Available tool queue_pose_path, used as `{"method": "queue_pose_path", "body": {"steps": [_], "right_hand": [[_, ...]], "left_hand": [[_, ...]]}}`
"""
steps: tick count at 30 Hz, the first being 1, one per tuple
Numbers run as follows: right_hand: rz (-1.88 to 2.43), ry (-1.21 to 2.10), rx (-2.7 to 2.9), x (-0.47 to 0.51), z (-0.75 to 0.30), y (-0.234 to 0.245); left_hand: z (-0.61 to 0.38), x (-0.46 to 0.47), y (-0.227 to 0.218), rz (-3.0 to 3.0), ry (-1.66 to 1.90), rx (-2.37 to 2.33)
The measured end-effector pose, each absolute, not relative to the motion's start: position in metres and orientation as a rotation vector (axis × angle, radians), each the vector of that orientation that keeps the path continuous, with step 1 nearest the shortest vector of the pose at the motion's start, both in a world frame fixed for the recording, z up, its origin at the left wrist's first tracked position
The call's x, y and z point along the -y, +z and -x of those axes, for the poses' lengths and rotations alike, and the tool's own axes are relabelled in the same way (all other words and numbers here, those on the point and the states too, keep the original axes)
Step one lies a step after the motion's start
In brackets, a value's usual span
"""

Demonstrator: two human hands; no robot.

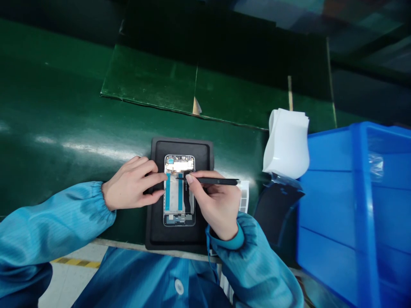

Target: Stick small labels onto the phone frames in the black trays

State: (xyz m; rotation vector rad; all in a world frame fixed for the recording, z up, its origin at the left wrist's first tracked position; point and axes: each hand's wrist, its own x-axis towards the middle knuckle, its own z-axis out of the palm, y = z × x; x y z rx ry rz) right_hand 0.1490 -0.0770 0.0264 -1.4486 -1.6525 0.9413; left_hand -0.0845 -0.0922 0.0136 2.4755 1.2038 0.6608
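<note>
An opened smartphone [175, 201] lies in a black tray [180, 239], its circuit board at the far end and two blue strips along its middle. My right hand [220, 201] pinches black tweezers [221, 181], whose tip points left over the upper middle of the phone. Whether the tip touches the phone, I cannot tell. My left hand [135, 184] rests at the phone's left edge, index finger stretched out to it and the other fingers loosely curled. Nothing shows in that hand.
Right of the tray lie a sheet with a printed grid [244, 196] and a dark, curved sheet [272, 209]. Beyond them stands a stack of bent white sheets [287, 143]. A large blue bin [330, 196] fills the right side. A green board [154, 81] lies across the back of the green table [64, 149].
</note>
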Motion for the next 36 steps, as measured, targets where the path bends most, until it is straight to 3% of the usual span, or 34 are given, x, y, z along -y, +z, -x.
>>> {"method": "queue_pose_path", "body": {"steps": [36], "right_hand": [[1.483, 0.931, 1.682, 0.0778, -0.1485, 0.0258]], "left_hand": [[0.0844, 0.0933, 0.0137, -2.49, 0.645, -1.222]]}}
